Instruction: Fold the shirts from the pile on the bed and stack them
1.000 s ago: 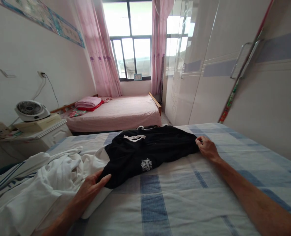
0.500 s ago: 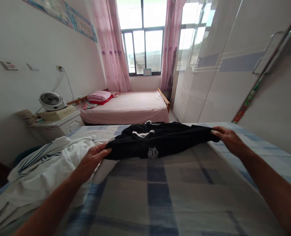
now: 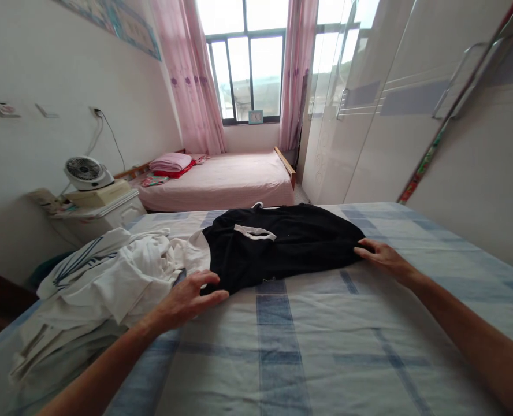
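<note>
A black shirt [image 3: 282, 242] with white trim lies spread across the bed, its near edge folded so only a sliver of the pale print shows. At its near left corner is my left hand [image 3: 191, 294], thumb and fingers apart, the fingertips resting at the cloth without a grip. My right hand [image 3: 380, 254] pinches the shirt's right end between thumb and fingers, low over the sheet. Left of the shirt, a heap of white clothes [image 3: 130, 271] with dark stripes touches its left side.
The blue-and-white checked bedsheet [image 3: 326, 346] covers the bed beneath my hands. Beyond stands a second bed with a pink sheet [image 3: 239, 179]. A small fan [image 3: 87, 171] sits on a cabinet at left. Tall glossy wardrobes [image 3: 382, 115] line the right side.
The shirt, held stretched above the bed before, now lies down on the sheet. My left hand has let go of its corner and opened; the print has mostly gone out of sight.
</note>
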